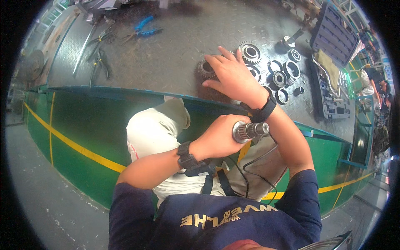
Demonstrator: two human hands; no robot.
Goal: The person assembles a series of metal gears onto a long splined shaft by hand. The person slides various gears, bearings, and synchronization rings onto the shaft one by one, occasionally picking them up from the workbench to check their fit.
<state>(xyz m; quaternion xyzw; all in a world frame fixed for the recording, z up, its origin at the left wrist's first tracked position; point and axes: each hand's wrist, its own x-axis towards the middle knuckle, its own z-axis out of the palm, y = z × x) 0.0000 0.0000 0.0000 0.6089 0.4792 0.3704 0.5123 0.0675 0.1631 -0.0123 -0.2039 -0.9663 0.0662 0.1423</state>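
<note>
My left hand [220,139] is wrapped round a metal splined shaft [248,131]. The shaft's stepped, toothed end sticks out to the right, above my lap. Past the bench's near edge, my right hand [235,77] reaches over the metal parts with its fingers spread. A dark gear [205,69] lies by its thumb and index finger; I cannot tell whether they touch it. Just beyond the fingertips is a larger bright gear [250,52]. Another ring-shaped part [253,73] is partly hidden by the right hand.
Several rings and bearings [293,70] lie right of my right hand. An open tool case [331,89] with a folded cloth [323,62] stands farther right. Blue-handled pliers [146,28] and black-handled pliers [100,66] are on the left of the metal bench [166,62].
</note>
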